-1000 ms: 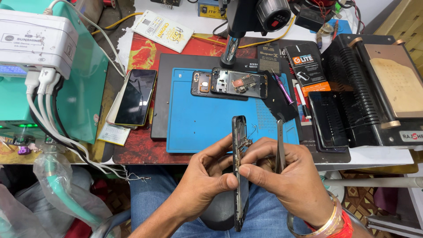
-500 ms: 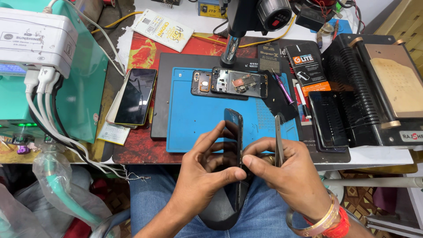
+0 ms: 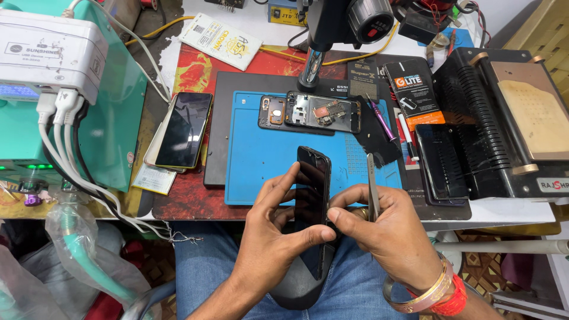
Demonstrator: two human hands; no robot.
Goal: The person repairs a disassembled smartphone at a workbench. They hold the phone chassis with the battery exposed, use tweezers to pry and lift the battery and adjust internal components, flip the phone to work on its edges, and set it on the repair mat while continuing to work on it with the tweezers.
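A black phone screen panel (image 3: 312,201) stands almost on edge over my lap, its glossy face turned a little to the left. My left hand (image 3: 275,234) grips its left side, thumb across the glass. My right hand (image 3: 388,234) pinches its right edge with thumb and forefinger and also holds metal tweezers (image 3: 372,186) that point up. On the blue work mat (image 3: 261,172) beyond lies an opened phone body (image 3: 323,111) with its circuit board showing, next to a small dark back part (image 3: 272,112).
A black phone (image 3: 184,129) lies on a stack at the mat's left. A teal machine (image 3: 112,112) with a white charger hub (image 3: 50,50) and cables fills the left. A black laminating machine (image 3: 510,118), another phone (image 3: 441,160), packets and a microscope stand (image 3: 323,35) lie right and behind.
The screen panel was held edge-on; it has been turned so its dark glass face shows. Both hands have stayed at the same place over my lap.
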